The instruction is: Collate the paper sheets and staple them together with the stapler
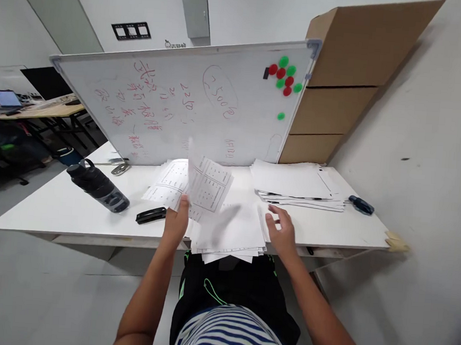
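My left hand (pixel 176 221) is closed on some printed sheets (pixel 210 184), its thumb on top; they fan out above the table and one page is raised and blurred. Behind it lie more printed pages (pixel 170 177), partly covered. In front of me a stack of white paper (pixel 229 230) hangs a little over the table's near edge. My right hand (pixel 282 231) hovers at the right side of this stack, thumb and fingers apart, with nothing visible between them. A black stapler (pixel 151 215) lies just left of my left hand.
A dark bottle (pixel 98 186) lies or leans at the left. A whiteboard (pixel 171 120) stands along the back, beside stacked cardboard boxes (pixel 337 80). Another paper pile (pixel 293 180) sits at the back right, near a dark blue object (pixel 361 205). The white table (pixel 91 220) has an open front edge.
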